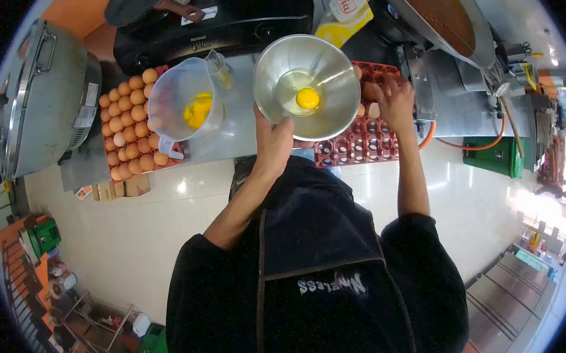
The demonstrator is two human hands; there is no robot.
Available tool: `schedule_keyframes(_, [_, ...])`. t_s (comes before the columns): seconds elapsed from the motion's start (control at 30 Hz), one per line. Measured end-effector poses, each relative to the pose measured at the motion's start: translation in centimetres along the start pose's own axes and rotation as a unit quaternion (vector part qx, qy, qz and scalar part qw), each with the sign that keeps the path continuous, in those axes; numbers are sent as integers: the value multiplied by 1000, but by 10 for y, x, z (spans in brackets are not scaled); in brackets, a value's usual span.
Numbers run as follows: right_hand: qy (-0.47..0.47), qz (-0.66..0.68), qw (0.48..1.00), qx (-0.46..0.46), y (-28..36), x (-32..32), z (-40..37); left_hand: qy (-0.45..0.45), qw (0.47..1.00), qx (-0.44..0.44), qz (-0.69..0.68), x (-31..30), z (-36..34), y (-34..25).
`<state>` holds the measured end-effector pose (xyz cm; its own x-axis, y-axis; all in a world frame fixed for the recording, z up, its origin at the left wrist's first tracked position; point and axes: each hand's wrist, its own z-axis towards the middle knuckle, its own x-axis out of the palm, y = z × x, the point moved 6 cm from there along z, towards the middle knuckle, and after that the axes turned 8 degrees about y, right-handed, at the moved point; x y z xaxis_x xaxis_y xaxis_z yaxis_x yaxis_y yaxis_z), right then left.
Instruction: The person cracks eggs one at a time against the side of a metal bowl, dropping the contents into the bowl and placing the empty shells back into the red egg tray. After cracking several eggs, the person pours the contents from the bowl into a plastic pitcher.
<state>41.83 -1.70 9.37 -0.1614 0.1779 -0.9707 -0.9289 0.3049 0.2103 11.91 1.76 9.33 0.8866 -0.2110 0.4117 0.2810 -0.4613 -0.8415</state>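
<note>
My left hand (pixel 274 141) grips the near left rim of a steel mixing bowl (pixel 334 117), thumb over the edge. The bowl is tilted slightly and holds one raw egg with a whole yolk (pixel 307 98) and clear white. My right hand (pixel 397 106) is over a red egg tray (pixel 359 146) at the right, fingers bent down beside a brown egg or shell (pixel 370 91); what is between the fingertips is hidden. Close by lies a broken eggshell (pixel 374 110). Left of the bowl stands a clear plastic jug (pixel 175 85) with yellow yolks (pixel 197 110) inside.
A tray of several brown eggs (pixel 127 128) is at the left, next to a large metal pot (pixel 52 107). Behind are a black gas stove (pixel 221 36) and a yellow-white pouch (pixel 348 11). A wide pan of brown sauce (pixel 435 8) sits over a burner at right.
</note>
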Motion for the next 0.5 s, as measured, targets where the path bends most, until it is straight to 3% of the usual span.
schedule_keyframes(0.03, [-52, 31, 995, -79, 13, -13, 5, -5, 1000, -6, 2, 0, -2, -2])
schedule_keyframes(0.07, [-49, 32, 995, -80, 29, -28, 12, -8, 1000, -15, 5, 1, -5, -2])
schedule_keyframes(0.13, [-77, 50, 976, -196, 89, -63, 19, -7, 1000, -21, 7, 1, -7, -1])
schedule_keyframes(0.2, [-52, 25, 967, -249, 123, -66, 29, -3, 1000, -24, 6, 3, -8, 2])
schedule_keyframes(0.3, [-11, -47, 968, -247, 158, -59, 37, 3, 1000, -9, -8, 5, -8, 4])
schedule_keyframes(0.5, [15, -55, 964, -259, 175, -47, 38, 14, 1000, -8, -8, 9, -14, 3])
